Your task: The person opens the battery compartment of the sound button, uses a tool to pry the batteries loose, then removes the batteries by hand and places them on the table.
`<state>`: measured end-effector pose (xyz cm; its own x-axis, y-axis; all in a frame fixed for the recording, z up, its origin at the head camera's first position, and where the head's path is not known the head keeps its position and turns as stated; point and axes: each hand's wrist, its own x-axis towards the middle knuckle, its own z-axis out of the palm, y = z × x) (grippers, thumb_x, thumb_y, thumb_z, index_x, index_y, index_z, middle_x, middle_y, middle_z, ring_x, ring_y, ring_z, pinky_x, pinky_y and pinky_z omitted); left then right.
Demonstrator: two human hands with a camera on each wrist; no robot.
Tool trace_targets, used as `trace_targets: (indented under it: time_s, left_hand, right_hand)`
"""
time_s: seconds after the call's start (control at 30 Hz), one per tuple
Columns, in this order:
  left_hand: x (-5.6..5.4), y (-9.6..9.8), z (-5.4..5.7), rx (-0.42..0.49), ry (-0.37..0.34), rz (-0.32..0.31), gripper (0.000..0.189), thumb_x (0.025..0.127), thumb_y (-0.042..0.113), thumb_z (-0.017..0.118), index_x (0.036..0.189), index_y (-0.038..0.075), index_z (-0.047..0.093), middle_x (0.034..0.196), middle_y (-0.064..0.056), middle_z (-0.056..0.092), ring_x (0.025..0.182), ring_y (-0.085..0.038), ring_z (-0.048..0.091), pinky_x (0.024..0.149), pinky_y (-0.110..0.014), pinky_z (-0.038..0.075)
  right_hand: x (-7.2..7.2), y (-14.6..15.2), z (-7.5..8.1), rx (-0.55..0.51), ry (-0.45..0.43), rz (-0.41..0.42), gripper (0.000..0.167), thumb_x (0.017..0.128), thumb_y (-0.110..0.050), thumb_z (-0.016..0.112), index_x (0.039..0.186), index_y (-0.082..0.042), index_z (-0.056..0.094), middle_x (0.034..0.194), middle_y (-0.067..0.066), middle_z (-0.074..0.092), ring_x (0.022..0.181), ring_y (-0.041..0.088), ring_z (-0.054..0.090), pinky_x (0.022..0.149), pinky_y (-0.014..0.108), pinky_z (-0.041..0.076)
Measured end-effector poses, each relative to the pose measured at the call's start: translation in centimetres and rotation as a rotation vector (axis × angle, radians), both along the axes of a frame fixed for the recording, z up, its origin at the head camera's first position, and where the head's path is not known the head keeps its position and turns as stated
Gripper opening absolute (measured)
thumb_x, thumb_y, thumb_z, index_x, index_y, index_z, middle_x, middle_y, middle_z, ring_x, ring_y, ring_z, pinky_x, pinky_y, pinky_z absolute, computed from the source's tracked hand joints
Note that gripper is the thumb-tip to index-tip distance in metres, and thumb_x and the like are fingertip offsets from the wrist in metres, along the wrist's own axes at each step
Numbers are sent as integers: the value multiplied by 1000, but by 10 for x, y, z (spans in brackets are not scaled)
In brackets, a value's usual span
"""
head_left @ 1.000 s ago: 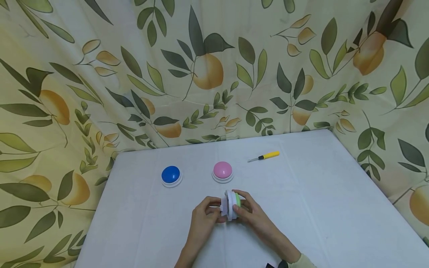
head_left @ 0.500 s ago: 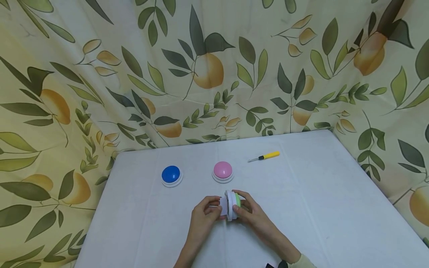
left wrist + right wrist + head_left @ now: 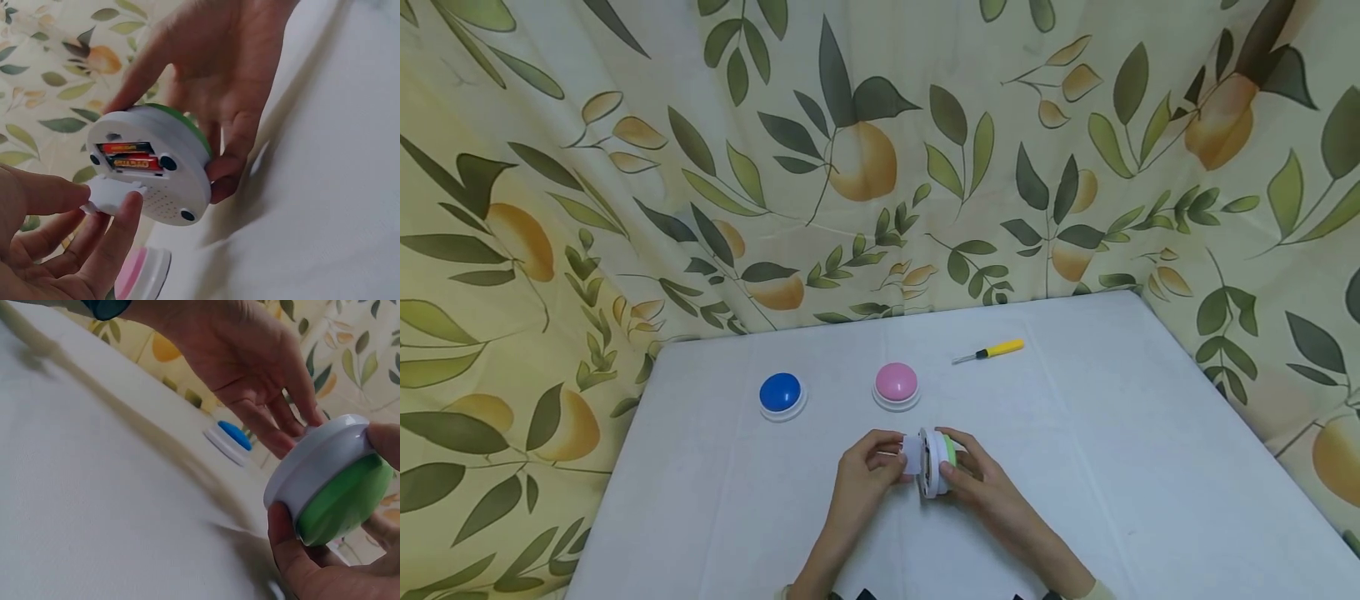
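My right hand (image 3: pixel 985 475) grips a round white push button with a green dome (image 3: pixel 344 500) by its rim, holding it on edge over the table. Its underside faces left, and in the left wrist view two red-and-black batteries (image 3: pixel 131 162) lie side by side in the uncovered battery compartment. Between thumb and fingers, my left hand (image 3: pixel 867 471) pinches a small white battery cover (image 3: pixel 111 192) with tabs along one edge. The cover is close beside the compartment, its tabbed edge overlapping the button's base in the left wrist view.
A blue-domed button (image 3: pixel 780 392) stands on the white-covered table (image 3: pixel 722 492) at left, and a pink-domed button (image 3: pixel 896 383) stands behind my hands. Farther right lies a yellow-handled screwdriver (image 3: pixel 988 351). A curtain with a fruit-and-leaf print (image 3: pixel 880 250) hangs behind the table.
Both hands have moved slightly right with the button and battery cover. The cover has come away from the button's base, and the base has turned a little more into the head view.
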<state>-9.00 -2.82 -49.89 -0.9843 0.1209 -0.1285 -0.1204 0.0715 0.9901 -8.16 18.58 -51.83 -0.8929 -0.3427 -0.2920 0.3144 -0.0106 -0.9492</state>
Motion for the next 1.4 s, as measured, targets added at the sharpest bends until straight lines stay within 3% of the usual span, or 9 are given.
trace_targets:
  time_s: [0.17, 0.27, 0.5, 0.8, 1.1, 1.4]
  left_hand:
    - [-9, 12, 4, 39, 9, -48, 30, 96, 5, 72, 126, -2, 68, 115, -22, 70, 97, -31, 75, 79, -31, 65]
    - [-16, 21, 4, 82, 2, -73, 32, 96, 3, 71, 127, -6, 66, 115, -22, 69, 99, -35, 75, 80, -33, 65]
    - [-31, 48, -4, 112, -82, -80, 29, 94, 4, 73, 122, -4, 69, 104, -12, 68, 81, -19, 74, 78, -36, 66]
    - [-53, 81, -13, 150, -160, -106, 29, 94, 4, 72, 122, -3, 68, 98, -7, 67, 83, -18, 75, 76, -33, 65]
    - [-73, 111, -19, 48, -164, -69, 24, 92, 5, 75, 115, 0, 72, 89, -6, 74, 73, -19, 77, 67, -32, 65]
    - [-83, 145, -16, -65, -183, -46, 8, 89, 3, 77, 96, 5, 77, 77, -4, 76, 63, -12, 70, 60, -25, 62]
  right_hand:
    - [7, 16, 2, -19, -7, -42, 59, 108, -28, 56, 161, -25, 32, 160, 24, 35, 135, 29, 50, 105, 34, 53]
    - [10, 29, 3, -30, -8, -67, 57, 109, -27, 53, 161, -24, 30, 164, 20, 31, 137, 21, 49, 105, 29, 51]
    - [9, 59, 6, -55, 46, -101, 54, 112, -26, 45, 163, -22, 25, 162, 8, 33, 132, 2, 53, 103, 22, 51]
    - [11, 89, 9, -100, 115, -189, 52, 114, -23, 41, 163, -22, 23, 152, -8, 45, 128, 1, 57, 102, 22, 52]
    - [21, 110, 10, -161, 192, -230, 51, 114, -17, 35, 163, -19, 22, 157, -10, 37, 131, -2, 56, 103, 21, 52]
    - [29, 127, 5, -220, 216, -278, 48, 114, -13, 33, 161, -21, 25, 155, -12, 36, 131, -3, 57, 101, 21, 53]
